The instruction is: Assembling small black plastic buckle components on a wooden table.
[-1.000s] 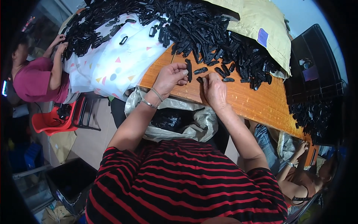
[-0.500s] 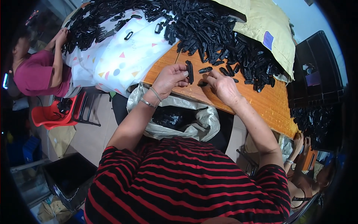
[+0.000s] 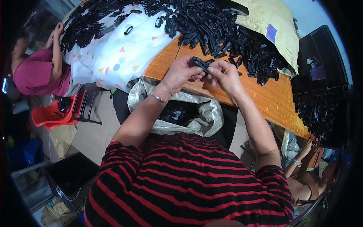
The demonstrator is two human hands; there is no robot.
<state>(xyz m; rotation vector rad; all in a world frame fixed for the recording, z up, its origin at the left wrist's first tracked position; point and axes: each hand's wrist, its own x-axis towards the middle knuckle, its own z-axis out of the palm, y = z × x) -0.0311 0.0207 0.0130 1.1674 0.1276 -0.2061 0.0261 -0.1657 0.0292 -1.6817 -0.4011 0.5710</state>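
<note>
Nearest, an open woven sack (image 3: pixel 204 117) sits at the person's lap, just under the tabletop (image 3: pixel 276 102) edge — placed, it seems, to catch whatever drops. Above it, the left hand (image 3: pixel 181 73) and right hand (image 3: pixel 226 75) meet, both pinched closed on one black plastic clip (image 3: pixel 199 62) held up off the wood. Beyond lies a heap of black clips (image 3: pixel 223 30) — within arm's reach — partly on a patterned white cloth (image 3: pixel 124 49).

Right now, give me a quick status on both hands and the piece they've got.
Left hand and right hand both pinching one black plastic part, raised above the wooden table. Open sack below. Nothing between hands and the black parts pile.
</note>
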